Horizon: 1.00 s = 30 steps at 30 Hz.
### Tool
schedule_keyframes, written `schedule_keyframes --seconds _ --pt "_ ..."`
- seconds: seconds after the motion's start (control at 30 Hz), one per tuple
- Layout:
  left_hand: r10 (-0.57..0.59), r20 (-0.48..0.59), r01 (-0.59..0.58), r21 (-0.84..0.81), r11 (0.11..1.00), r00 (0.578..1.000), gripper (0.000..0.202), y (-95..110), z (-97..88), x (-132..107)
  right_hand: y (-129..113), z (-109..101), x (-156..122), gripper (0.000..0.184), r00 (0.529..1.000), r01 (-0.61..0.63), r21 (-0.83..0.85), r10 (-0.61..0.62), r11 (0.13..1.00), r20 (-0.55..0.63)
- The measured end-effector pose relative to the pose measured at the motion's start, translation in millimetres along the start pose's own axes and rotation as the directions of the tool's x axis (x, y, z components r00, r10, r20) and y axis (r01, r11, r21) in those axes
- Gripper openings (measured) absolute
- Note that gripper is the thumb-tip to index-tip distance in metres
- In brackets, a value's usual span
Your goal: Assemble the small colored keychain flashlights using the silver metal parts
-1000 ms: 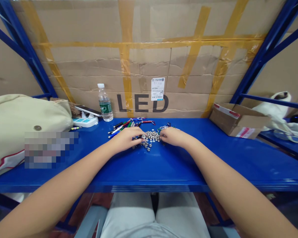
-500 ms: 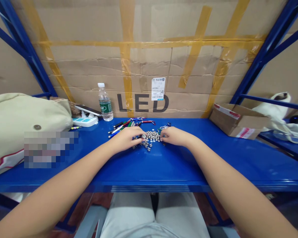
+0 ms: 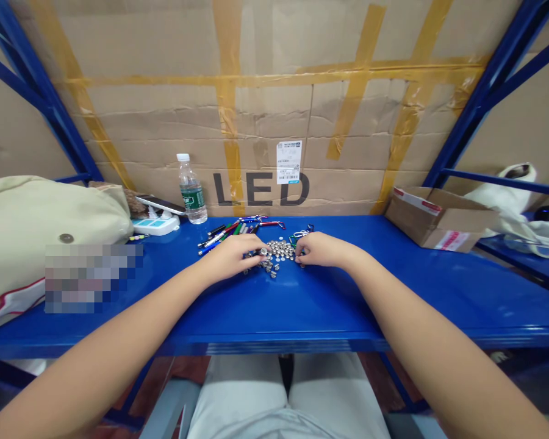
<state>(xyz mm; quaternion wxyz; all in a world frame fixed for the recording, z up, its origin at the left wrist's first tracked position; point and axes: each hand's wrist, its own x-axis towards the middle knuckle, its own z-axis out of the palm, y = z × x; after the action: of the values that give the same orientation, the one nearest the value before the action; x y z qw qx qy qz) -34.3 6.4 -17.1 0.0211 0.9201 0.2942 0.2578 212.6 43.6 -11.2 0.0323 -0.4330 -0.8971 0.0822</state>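
A spread of small round silver metal pieces [image 3: 281,249], like button cells, lies on the blue table. At its left side my left hand [image 3: 238,253] pinches one small round silver piece [image 3: 264,251] between thumb and fingers. More silver pieces [image 3: 272,272] lie loose just under and in front of these fingertips. On the right edge of the spread, my right hand [image 3: 318,250] rests low with thumb and fingers brought together. What it holds, if anything, is hidden. Several slim pens or penlights [image 3: 224,235] in mixed colours lie behind my left hand.
Green and white carabiner-like clips [image 3: 302,234] lie behind my right hand. A water bottle [image 3: 192,192] and a white power strip [image 3: 158,225] stand back left, near a beige bag [image 3: 41,213]. An open cardboard box [image 3: 439,219] sits right. Large taped cardboard [image 3: 265,122] backs the blue table [image 3: 283,311].
The view has shifted slightly. Both hands stay at the silver pieces in nearly the same pose, and nothing has visibly been picked up or let go.
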Motion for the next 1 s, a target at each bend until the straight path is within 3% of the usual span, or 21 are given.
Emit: schedule_keyframes --seconds 0.43,0.5,0.6,0.7,0.83,1.0 --pt "-0.011 0.024 0.011 0.003 1.000 1.000 0.021 -1 0.2 0 -6 -3 -1 0.017 0.999 -0.031 -0.020 0.031 0.999 0.005" --pt "-0.009 0.020 0.009 0.003 1.000 1.000 0.021 -1 0.4 0 -8 -3 -1 0.016 0.999 -0.021 0.004 0.021 1.000 -0.044" --pt "-0.014 0.024 0.014 0.003 1.000 1.000 0.021 -1 1.0 0 -15 -3 -3 0.018 0.981 0.054 0.143 -0.026 0.988 -0.191" --pt "-0.011 0.025 0.011 -0.004 1.000 1.000 0.020 -1 1.7 -1 -26 -1 -5 0.021 0.939 0.219 0.286 -0.122 0.933 -0.321" --pt "0.000 0.026 0.001 -0.021 1.000 1.000 0.018 1 1.5 -1 -41 5 -6 0.020 0.869 0.370 0.268 -0.229 0.889 -0.438" --pt "0.013 0.034 -0.013 -0.022 1.000 0.999 0.018 2 0.8 -2 -47 10 -4 0.020 0.857 0.388 0.210 -0.267 0.897 -0.441"
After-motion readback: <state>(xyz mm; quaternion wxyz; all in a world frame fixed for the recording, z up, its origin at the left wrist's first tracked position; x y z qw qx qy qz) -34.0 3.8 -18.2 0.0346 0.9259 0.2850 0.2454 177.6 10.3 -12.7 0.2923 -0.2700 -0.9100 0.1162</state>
